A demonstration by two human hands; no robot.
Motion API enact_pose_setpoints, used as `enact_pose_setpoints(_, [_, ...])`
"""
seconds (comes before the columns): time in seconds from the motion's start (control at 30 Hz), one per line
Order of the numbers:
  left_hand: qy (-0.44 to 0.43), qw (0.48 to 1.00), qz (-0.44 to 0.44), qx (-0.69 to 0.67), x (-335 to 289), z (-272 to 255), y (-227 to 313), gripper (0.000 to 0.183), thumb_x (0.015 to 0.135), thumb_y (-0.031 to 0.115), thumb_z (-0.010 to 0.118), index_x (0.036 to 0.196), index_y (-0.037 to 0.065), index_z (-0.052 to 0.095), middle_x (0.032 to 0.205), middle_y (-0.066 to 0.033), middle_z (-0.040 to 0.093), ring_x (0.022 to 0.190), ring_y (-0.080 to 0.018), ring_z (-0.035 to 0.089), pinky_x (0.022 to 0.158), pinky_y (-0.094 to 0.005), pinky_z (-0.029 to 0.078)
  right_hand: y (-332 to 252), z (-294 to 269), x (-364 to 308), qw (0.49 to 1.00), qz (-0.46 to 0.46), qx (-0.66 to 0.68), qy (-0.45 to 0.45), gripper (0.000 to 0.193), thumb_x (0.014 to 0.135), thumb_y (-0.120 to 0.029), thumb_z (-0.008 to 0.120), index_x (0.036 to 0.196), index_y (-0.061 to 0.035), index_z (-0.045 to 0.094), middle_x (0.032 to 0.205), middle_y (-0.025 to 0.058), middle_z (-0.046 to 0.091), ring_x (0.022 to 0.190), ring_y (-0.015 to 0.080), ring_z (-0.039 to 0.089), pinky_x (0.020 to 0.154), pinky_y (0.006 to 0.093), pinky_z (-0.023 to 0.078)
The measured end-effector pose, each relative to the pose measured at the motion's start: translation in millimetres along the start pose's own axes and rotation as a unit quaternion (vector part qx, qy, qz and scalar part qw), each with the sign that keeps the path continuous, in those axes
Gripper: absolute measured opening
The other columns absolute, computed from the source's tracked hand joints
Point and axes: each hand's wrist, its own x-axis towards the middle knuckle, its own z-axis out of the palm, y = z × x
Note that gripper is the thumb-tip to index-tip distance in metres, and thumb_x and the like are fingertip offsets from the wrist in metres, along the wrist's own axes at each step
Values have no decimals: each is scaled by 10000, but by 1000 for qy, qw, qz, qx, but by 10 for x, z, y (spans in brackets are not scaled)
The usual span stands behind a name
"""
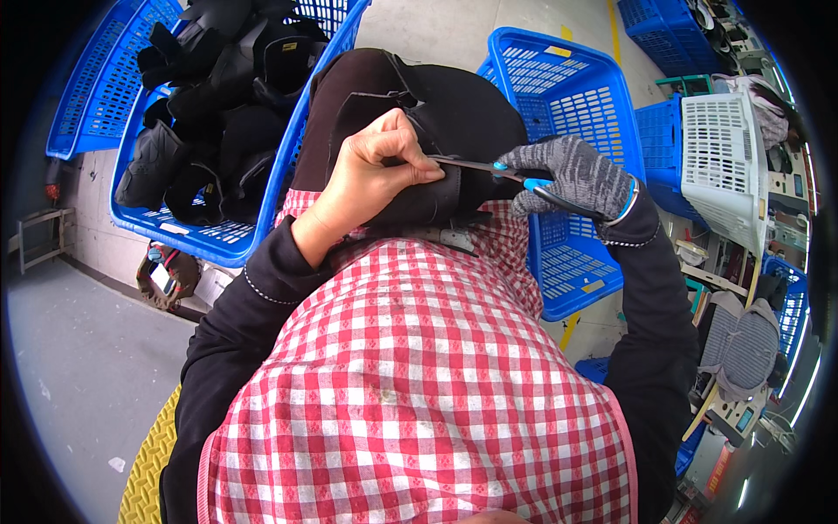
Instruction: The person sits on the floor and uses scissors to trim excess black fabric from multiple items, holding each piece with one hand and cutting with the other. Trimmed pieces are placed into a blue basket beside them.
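My bare left hand (384,170) is closed in a pinch above my lap. Whatever lies between its fingertips is too small to make out. In my right hand (572,179), which wears a grey knitted glove, I hold scissors (476,164) with blue and black handles. Their metal blades point left, with the tips right beside my left thumb and forefinger. Below both hands, dark material (436,196) rests over my dark-clad legs; its exact shape is hard to tell apart from the clothing.
At my left stands a blue crate (240,253) full of black shoe-like pieces (236,131). Another blue crate (572,301) with slotted walls is close at my right. Beyond it are a white basket (720,148) and grey shoe-shaped pieces (742,341). A red checked apron (410,375) covers my front.
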Motion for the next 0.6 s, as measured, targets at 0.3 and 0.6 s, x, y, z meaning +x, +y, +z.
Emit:
enact_pose_setpoints(0.3, [15,1000,0,28,10,-47,43,188,760,-34,868,745,48,700,802,20,547,757,-94,518,658,-249,422,66,513,28,832,93,543,61,472,1020,-442,654,1273,-47,601,820,23,688,680,75,680,566,176,506])
enact_pose_setpoints(0.6, [29,976,-215,-29,11,-5,258,439,884,68,817,1265,-10,613,1040,-23,673,1015,-84,643,919,-254,539,-147,833,86,846,79,486,204,516,903,-257,821,1319,-51,595,957,-2,677,775,62,617,670,211,501])
